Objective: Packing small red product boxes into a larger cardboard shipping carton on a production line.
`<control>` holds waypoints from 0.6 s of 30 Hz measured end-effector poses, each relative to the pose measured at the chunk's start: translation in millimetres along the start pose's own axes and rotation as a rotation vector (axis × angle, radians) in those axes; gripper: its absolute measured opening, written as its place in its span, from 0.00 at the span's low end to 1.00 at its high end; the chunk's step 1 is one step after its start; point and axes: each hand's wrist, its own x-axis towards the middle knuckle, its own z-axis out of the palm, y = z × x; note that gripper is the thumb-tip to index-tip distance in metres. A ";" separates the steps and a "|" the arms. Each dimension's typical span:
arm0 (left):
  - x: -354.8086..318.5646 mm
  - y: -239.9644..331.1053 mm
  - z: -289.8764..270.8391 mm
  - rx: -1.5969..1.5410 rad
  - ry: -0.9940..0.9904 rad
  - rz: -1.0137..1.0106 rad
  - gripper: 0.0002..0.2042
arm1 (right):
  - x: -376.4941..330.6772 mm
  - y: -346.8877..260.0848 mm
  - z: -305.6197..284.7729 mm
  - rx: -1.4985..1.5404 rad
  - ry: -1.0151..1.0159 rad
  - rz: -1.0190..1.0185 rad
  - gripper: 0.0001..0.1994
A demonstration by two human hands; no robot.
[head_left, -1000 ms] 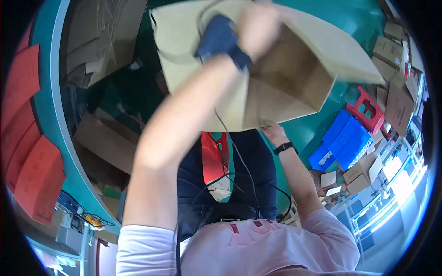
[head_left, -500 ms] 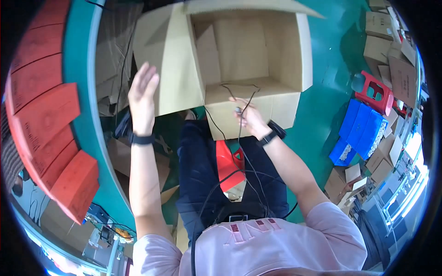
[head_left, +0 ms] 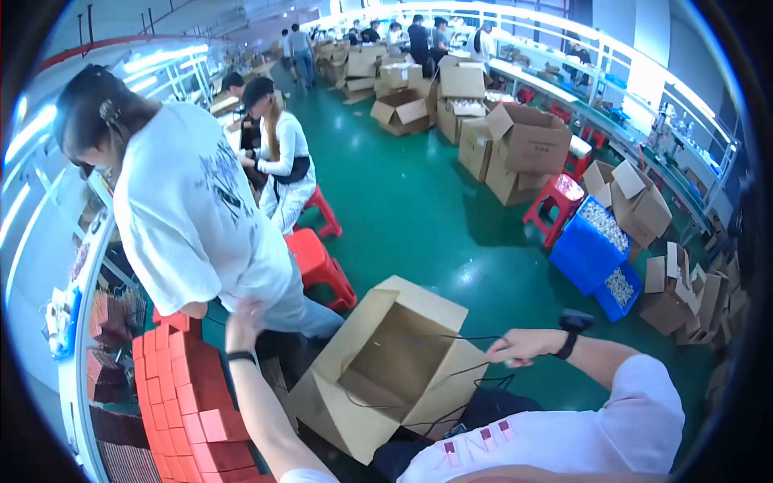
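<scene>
My right hand is closed around a thin black cable, off the right side of an open cardboard box. Loops of the cable run across the box's mouth and down by my lap. The box stands with its flaps folded out, and its inside shows bare brown board. My left hand reaches out to the left, above a stack of red boxes and close to a co-worker's white clothing. Motion smears its fingers, so I cannot make out whether it holds anything.
A co-worker in a white T-shirt stands just left of the box. Behind stand red stools and a seated person. To the right are blue bins of small pale parts and several cardboard boxes along a workbench.
My view has swung up from my lap to the wider room. My right hand has drawn the cable out to the right of the box; my left hand now reaches beside the co-worker.
</scene>
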 end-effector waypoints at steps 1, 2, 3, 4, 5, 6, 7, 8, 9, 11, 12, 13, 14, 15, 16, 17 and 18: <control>6.6 40.4 1.8 -0.173 -0.092 0.053 0.30 | -17.7 11.2 -0.6 -0.120 0.186 0.060 0.13; 15.8 62.0 32.6 -0.100 -0.336 0.136 0.30 | -22.8 90.0 -15.3 -0.496 0.269 0.103 0.12; 13.0 80.2 58.1 -0.025 -0.566 0.207 0.30 | -17.5 157.1 -21.4 -0.868 0.324 0.152 0.12; -4.8 81.0 65.0 -0.130 -0.547 0.241 0.29 | -23.2 156.4 -11.1 -0.602 0.377 0.416 0.12; -25.2 77.6 62.8 -0.243 -0.508 0.275 0.29 | -32.4 154.4 -1.2 -0.347 0.412 0.684 0.12; -44.6 71.7 45.9 -0.243 -0.546 0.227 0.28 | -30.0 150.8 4.4 -0.400 0.341 0.715 0.12; -63.7 57.7 31.5 -0.267 -0.570 0.172 0.28 | -21.3 154.1 9.0 -0.518 0.249 0.714 0.12; -80.2 47.2 23.5 -0.175 -0.349 0.126 0.27 | -12.3 169.8 12.8 -0.645 0.132 0.709 0.13; -78.7 26.3 33.0 -0.041 -0.290 0.130 0.26 | -1.6 234.7 5.6 -0.786 0.143 0.463 0.14; -90.8 -43.5 -2.8 0.139 -0.031 0.002 0.24 | 42.4 308.5 -10.4 -0.659 0.047 0.366 0.21; -101.3 -96.0 -27.0 0.229 0.160 -0.069 0.25 | 67.4 254.2 -5.1 -0.400 0.040 0.843 0.15; -113.3 -142.0 -45.4 0.343 0.241 -0.204 0.28 | 88.8 210.6 -1.7 -0.540 0.003 0.763 0.16; -119.9 -188.2 -53.5 0.366 0.307 -0.377 0.32 | 115.4 240.7 -15.5 -0.716 -0.047 0.606 0.18; -127.7 -217.2 -46.0 0.356 0.313 -0.454 0.38 | 138.9 266.3 -30.4 -0.875 -0.094 0.442 0.22; -166.6 -297.1 -99.2 0.511 0.518 -0.351 0.46 | 173.6 239.9 0.3 -1.049 -0.087 0.394 0.26; -199.8 -357.0 -124.5 0.625 0.689 -0.361 0.50 | 191.9 194.7 32.2 -1.213 -0.048 0.359 0.31; -190.5 -375.2 -99.4 0.475 0.776 -0.291 0.53 | 201.9 159.9 31.6 -1.247 -0.102 0.448 0.35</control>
